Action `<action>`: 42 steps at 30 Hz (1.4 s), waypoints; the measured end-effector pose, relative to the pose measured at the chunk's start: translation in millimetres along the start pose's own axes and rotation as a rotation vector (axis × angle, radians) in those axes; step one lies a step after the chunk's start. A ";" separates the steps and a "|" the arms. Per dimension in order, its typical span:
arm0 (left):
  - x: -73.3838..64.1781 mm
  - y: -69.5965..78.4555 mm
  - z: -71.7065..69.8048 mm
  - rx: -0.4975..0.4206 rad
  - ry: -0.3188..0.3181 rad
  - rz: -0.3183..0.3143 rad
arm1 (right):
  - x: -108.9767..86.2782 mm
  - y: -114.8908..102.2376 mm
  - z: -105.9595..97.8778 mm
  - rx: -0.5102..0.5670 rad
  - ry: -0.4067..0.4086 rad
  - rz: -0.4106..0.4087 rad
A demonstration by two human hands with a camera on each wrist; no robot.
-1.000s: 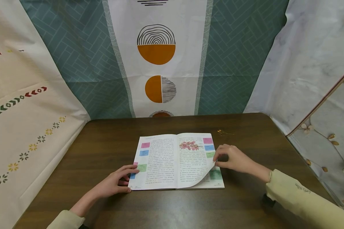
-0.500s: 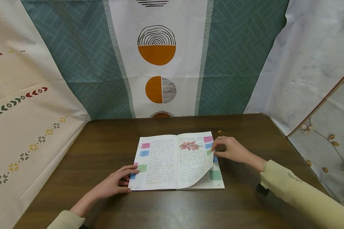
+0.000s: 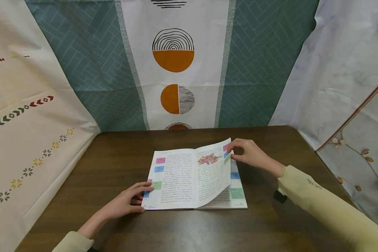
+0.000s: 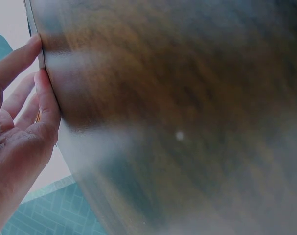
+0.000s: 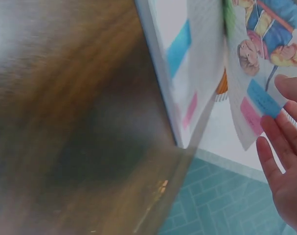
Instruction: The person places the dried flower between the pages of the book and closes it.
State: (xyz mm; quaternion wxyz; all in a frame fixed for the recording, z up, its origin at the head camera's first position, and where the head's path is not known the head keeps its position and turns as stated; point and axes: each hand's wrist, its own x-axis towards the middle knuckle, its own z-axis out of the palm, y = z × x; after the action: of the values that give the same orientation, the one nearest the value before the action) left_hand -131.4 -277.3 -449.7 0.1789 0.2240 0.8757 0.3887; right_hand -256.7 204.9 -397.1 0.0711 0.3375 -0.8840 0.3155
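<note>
An open book (image 3: 179, 178) with printed text and colored tabs lies on the table. My left hand (image 3: 123, 201) rests at its lower left edge, fingertips on the page margin and thumb by the corner; in the left wrist view, the fingers (image 4: 49, 105) touch the book's edge. My right hand (image 3: 247, 152) pinches the outer edge of a right-hand page (image 3: 211, 175) bearing a pink flower picture. That page is lifted and curved, showing part of the page beneath (image 3: 237, 192). On the lifted page's underside, the right wrist view shows a colored drawing of figures with blue and pink tabs.
The brown wooden table (image 3: 189, 231) extends around the book. A small dried sprig (image 5: 155, 200) lies near the book's far right side. Behind the table hangs a patterned teal and white cloth (image 3: 255, 63), with other cloths at both sides.
My right hand has moved up and to the left with the page edge, which rises higher and uncovers more of the page below. The left hand has stayed in place.
</note>
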 end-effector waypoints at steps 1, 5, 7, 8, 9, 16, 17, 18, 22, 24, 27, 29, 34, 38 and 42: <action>0.0 -0.2 0.0 -0.001 0.000 -0.001 | 2.7 -1.1 -0.8 0.001 0.008 -0.005; -0.1 -0.8 0.0 -0.001 0.001 -0.006 | 13.5 -5.9 -4.2 0.013 0.031 -0.021; -0.3 -0.7 0.1 0.002 0.002 -0.008 | 19.5 -7.6 -4.8 0.018 0.039 -0.045; -0.5 -0.6 0.1 0.003 0.002 -0.008 | 22.7 -8.5 -4.8 0.018 0.042 -0.059; -0.6 -0.7 0.0 0.004 0.003 -0.008 | 25.8 -9.8 -4.8 0.019 0.046 -0.072; -1.3 -2.6 -0.2 0.000 0.004 0.005 | 48.0 -24.5 -1.5 0.044 0.056 -0.144; -1.6 -2.8 -0.1 -0.001 0.004 0.008 | 51.1 -27.8 -0.9 0.049 0.055 -0.153; -1.9 -2.8 0.1 -0.001 0.004 0.011 | 54.2 -31.2 -0.2 0.050 0.056 -0.163; -2.3 -1.7 0.6 -0.001 0.005 0.015 | 66.9 -44.3 3.6 0.064 0.063 -0.215; -2.3 -0.9 0.6 0.004 0.007 0.014 | 72.8 -50.2 5.9 0.068 0.068 -0.243; -2.2 0.1 0.6 0.007 0.006 0.008 | 81.2 -57.9 9.6 0.074 0.071 -0.271; -2.0 0.7 0.5 0.007 0.007 0.008 | 86.2 -62.3 12.3 0.078 0.070 -0.285; -1.7 1.3 1.2 0.009 0.006 0.020 | 95.6 -72.2 17.4 0.073 0.053 -0.287; -1.9 1.4 1.8 0.008 0.007 0.030 | 100.9 -76.3 21.1 0.073 0.045 -0.294; -2.0 0.8 2.1 0.010 0.007 0.028 | 105.3 -78.7 24.9 0.095 0.039 -0.304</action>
State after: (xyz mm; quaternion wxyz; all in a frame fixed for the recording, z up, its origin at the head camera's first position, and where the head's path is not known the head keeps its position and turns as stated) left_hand -128.6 -276.6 -450.1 0.1694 0.2358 0.8750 0.3873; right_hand -284.2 86.6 -340.9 0.1191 0.4643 -0.8052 0.3492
